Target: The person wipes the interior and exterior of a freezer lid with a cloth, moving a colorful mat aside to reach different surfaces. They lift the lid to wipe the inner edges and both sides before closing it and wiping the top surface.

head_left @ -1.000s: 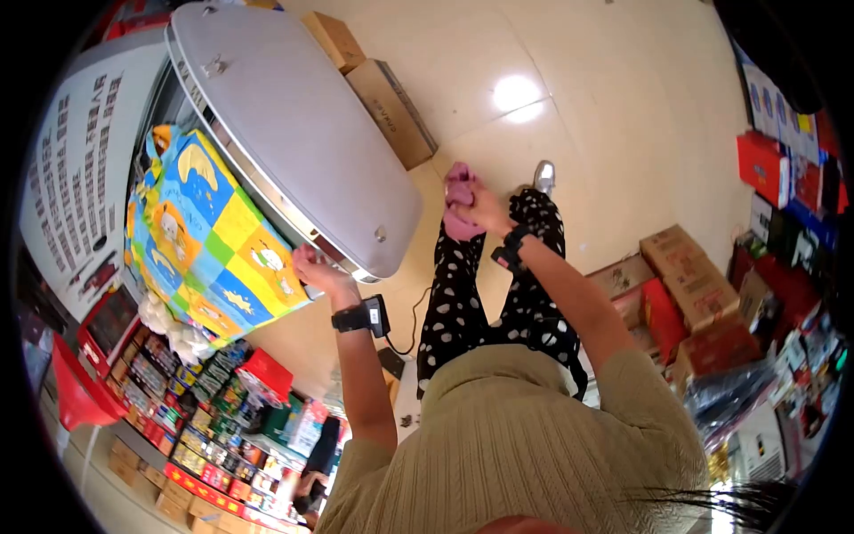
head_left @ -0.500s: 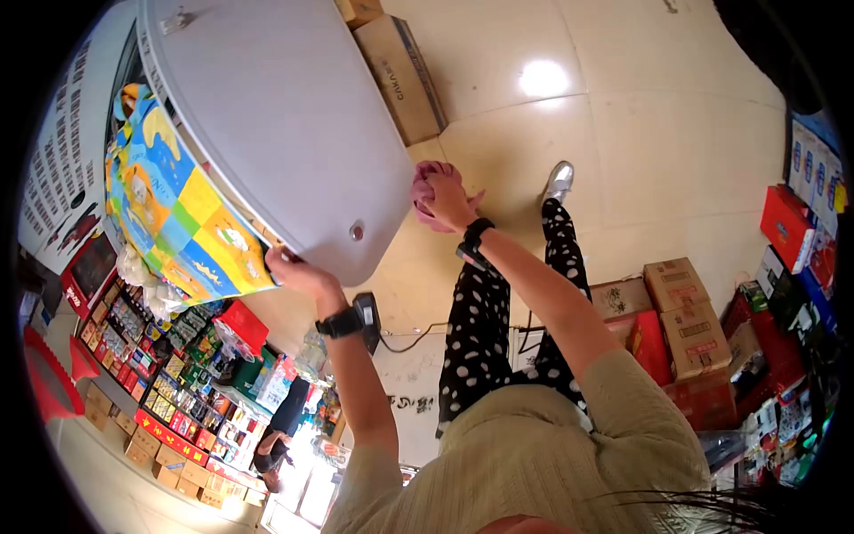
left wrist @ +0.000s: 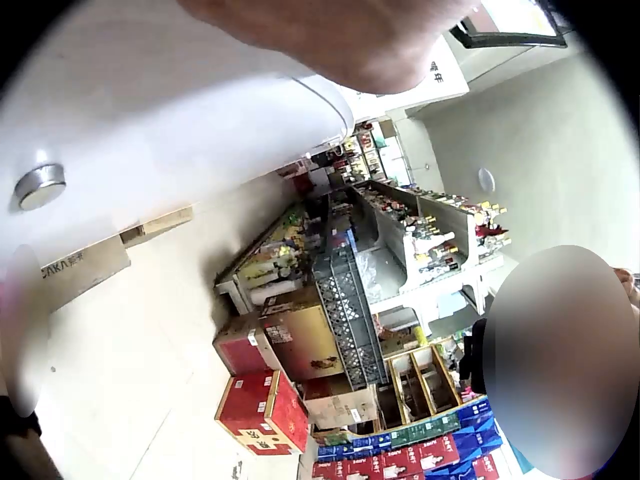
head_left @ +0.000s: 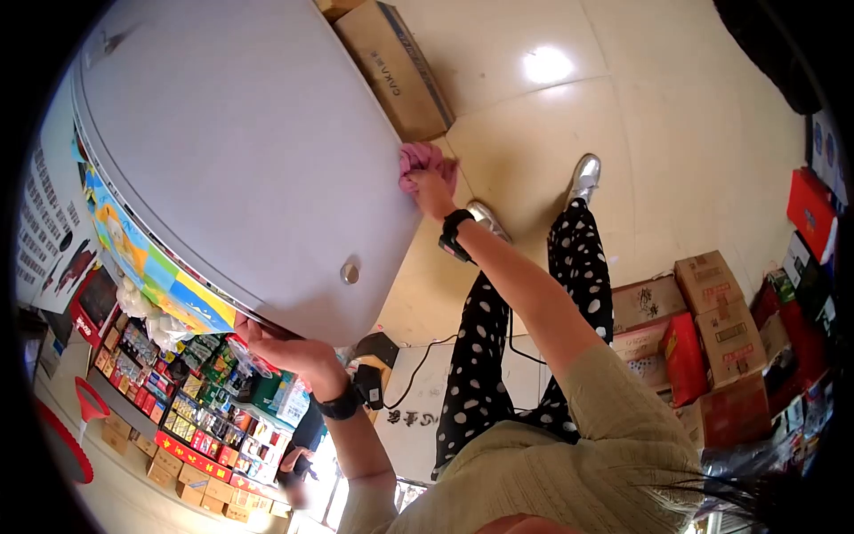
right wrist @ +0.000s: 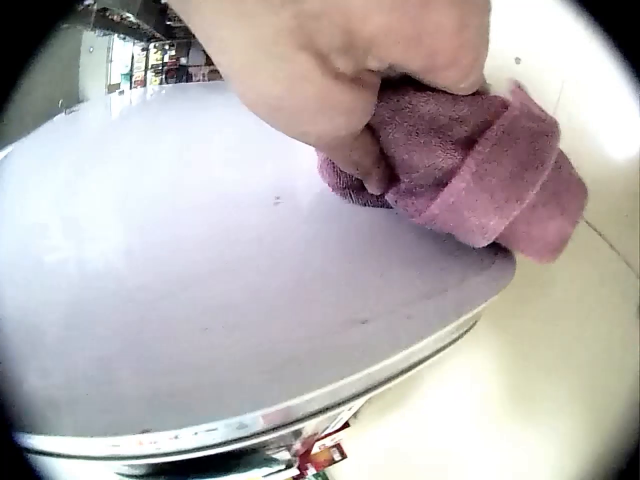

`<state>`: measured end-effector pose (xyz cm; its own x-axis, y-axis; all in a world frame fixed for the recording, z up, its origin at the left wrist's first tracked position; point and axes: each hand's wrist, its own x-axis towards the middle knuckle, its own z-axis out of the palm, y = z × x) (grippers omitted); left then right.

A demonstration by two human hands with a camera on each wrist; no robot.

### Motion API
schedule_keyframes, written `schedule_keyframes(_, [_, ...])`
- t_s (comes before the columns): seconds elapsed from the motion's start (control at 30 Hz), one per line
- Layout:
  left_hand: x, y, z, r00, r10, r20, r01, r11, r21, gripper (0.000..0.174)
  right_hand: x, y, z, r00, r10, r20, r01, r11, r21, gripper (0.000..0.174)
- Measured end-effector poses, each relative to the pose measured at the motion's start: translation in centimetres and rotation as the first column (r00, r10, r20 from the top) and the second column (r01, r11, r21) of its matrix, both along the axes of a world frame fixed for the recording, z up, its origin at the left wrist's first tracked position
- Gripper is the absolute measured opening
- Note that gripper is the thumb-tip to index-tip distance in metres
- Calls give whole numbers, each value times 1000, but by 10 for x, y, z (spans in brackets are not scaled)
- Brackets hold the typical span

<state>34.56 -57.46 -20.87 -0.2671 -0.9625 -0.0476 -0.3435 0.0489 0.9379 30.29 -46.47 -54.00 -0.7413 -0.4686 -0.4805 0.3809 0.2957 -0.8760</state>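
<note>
A bunched pink cloth [right wrist: 480, 170] is in my right hand [head_left: 433, 191], its fingers curled into the folds. It lies against the edge of a large pale grey panel [head_left: 231, 160] with a curved rim and a round metal knob [head_left: 350, 272]. In the right wrist view, the cloth covers the panel's corner and hangs past it. My left hand [head_left: 298, 356] grips the panel's near edge, with the fingertips partly hidden there. Only a blurred part of that hand [left wrist: 340, 40] shows in the left wrist view. A colourful patterned cover [head_left: 160, 267] lies along the panel's left side.
A long cardboard box [head_left: 396, 71] lies on the floor beyond the panel. Several cartons [head_left: 725, 307] are stacked at right. A dark cable [head_left: 414, 378] runs near my left wrist. Packed shop shelves [head_left: 196, 400] stand at lower left. Another person appears in the left wrist view.
The panel now fills more of the head view and covers more of the patterned cover. My right hand has brought the pink cloth from above my legs to the panel's edge. The left hand stays at the panel.
</note>
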Motion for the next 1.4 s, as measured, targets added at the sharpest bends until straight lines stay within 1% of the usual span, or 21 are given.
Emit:
schedule_keyframes(0.17, [-12, 9, -1, 999, 45, -3, -45, 999, -28, 44, 3, 12, 96, 993, -56, -108, 25, 962, -273, 37])
schedule_keyframes(0.23, [-2, 6, -1, 1000, -16, -24, 15, 999, -33, 40, 19, 5, 110, 856, -158, -492, 81, 981, -174, 39])
schedule_keyframes(0.27, [2, 4, -2, 998, -48, -34, 47, 998, -36, 38, 17, 4, 108, 862, -157, -483, 84, 982, -169, 39])
schedule_keyframes(0.33, [1, 8, -2, 997, -74, -34, 73, 997, -37, 37, -11, -2, 81, 979, -105, -174, 57, 964, -262, 38])
schedule_keyframes(0.4, [-5, 7, -4, 993, -117, -31, 116, 992, -48, 36, -28, -20, 33, 931, -25, 364, 156, 929, -335, 28])
schedule_keyframes(0.5, [-14, 13, 1, 1000, 1, 19, -1, 1000, 8, 36, -39, -17, 42, 986, 21, 163, 9, 983, -186, 20])
schedule_keyframes(0.6, [-14, 15, 1, 995, -85, 60, 88, 995, -50, 36, -31, -10, 107, 994, 95, 51, -81, 969, -234, 29])
schedule_keyframes(0.63, [-12, 11, 0, 995, -91, 52, 93, 995, -34, 34, -26, -13, 134, 949, -78, -304, -5, 965, -263, 29])
schedule_keyframes(0.7, [-12, 12, 4, 992, -100, 72, 100, 995, -9, 34, -10, -11, 161, 773, -242, -587, 57, 947, -315, 29])
schedule_keyframes(0.77, [-14, 11, 7, 993, -46, 109, 46, 999, 5, 33, -6, -6, 166, 836, 55, -546, -193, 961, -199, 41])
schedule_keyframes(0.8, [-15, 10, 7, 993, -40, 111, 40, 999, 4, 33, -12, -9, 154, 991, 7, -133, -56, 929, -366, 37])
schedule_keyframes(0.9, [-21, 15, 6, 1000, 4, 13, -4, 1000, -7, 33, -33, -23, 52, 984, 34, 175, 7, 974, -224, 11])
schedule_keyframes(0.93, [-21, 13, 3, 1000, 6, 13, -6, 1000, -15, 33, -44, -40, 17, 862, -143, 486, 374, 827, -420, 10])
schedule_keyframes(1.0, [-17, 11, 3, 999, -45, 18, 46, 998, -30, 34, -48, -52, 2, 611, -171, 773, 711, 547, -441, 9])
schedule_keyframes(1.03, [-18, 11, 5, 998, -14, 55, 15, 1000, -18, 33, -41, -47, 4, 944, -125, 304, 245, 884, -398, 10])
schedule_keyframes(1.07, [-12, 4, 3, 993, -41, 111, 45, 999, -30, 42, -39, -42, 7, 964, 184, -194, -193, 981, -28, 12])
schedule_keyframes(1.1, [-5, 2, -2, 994, -67, 88, 71, 996, -44, 42, -42, -39, 44, 995, 105, 5, -101, 975, -199, 21])
schedule_keyframes(1.17, [-10, -3, -6, 995, -94, 42, 96, 994, -61, 42, -42, -36, 142, 985, 3, -170, -55, 953, -297, 35])
schedule_keyframes(1.2, [-12, -3, -5, 993, -97, 68, 101, 993, -61, 43, -37, -35, 180, 859, -24, -512, -107, 968, -225, 40])
schedule_keyframes(1.27, [-7, 0, 3, 990, -88, 106, 95, 994, -56, 44, -39, -29, 242, 781, 62, -622, -277, 926, -256, 38])
schedule_keyframes(1.4, [-21, 10, 0, 999, -40, 7, 41, 997, -63, 44, -38, -39, 207, 735, -59, -675, -213, 926, -313, 37])
